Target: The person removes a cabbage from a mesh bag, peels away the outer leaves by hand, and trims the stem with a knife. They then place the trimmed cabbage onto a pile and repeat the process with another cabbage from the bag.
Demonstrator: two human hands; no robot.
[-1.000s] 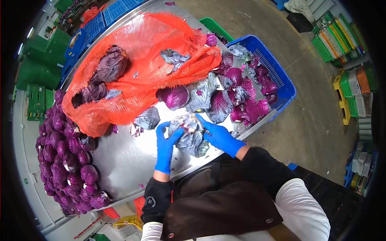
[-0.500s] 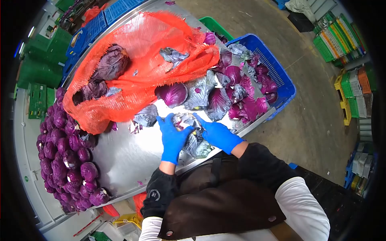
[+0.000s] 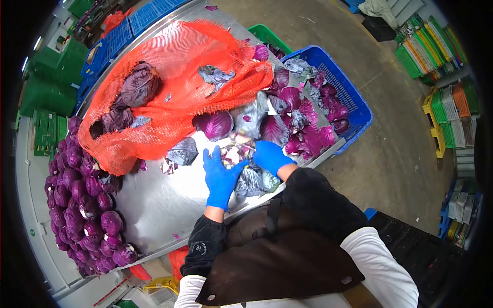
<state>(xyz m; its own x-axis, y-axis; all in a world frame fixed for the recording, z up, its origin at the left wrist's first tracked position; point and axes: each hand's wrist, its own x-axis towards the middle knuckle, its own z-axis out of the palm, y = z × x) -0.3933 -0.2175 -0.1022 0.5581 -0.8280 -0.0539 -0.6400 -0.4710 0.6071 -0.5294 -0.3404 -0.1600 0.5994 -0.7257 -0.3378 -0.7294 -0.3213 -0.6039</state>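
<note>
My left hand [image 3: 221,177], in a blue glove, has its thumb and fingers spread around a heap of pale and purple cabbage scraps [image 3: 233,155]. My right hand [image 3: 272,157], gloved too, lies at the heap's right side with its fingers curled in; its fingertips are hidden. Below and between the hands are dark, veined cabbage leaves [image 3: 249,182] at the table's near edge. Just beyond the hands lie a purple leaf [image 3: 213,126] and a greyish leaf [image 3: 250,118], the latter blurred. Another grey leaf [image 3: 182,151] rests left of my left hand.
A red mesh bag [image 3: 169,102] with dark cabbages covers the metal table's [image 3: 154,205] far side. Many purple cabbages [image 3: 84,205] are stacked at left. Loose leaves [image 3: 310,131] pile at the right edge, beside a blue crate [image 3: 362,110]. A green crate [image 3: 262,32] stands behind.
My right hand has shifted up and left, and its fingers are now curled. My left hand stays nearly in place, spread. More of the pale scraps shows between them.
</note>
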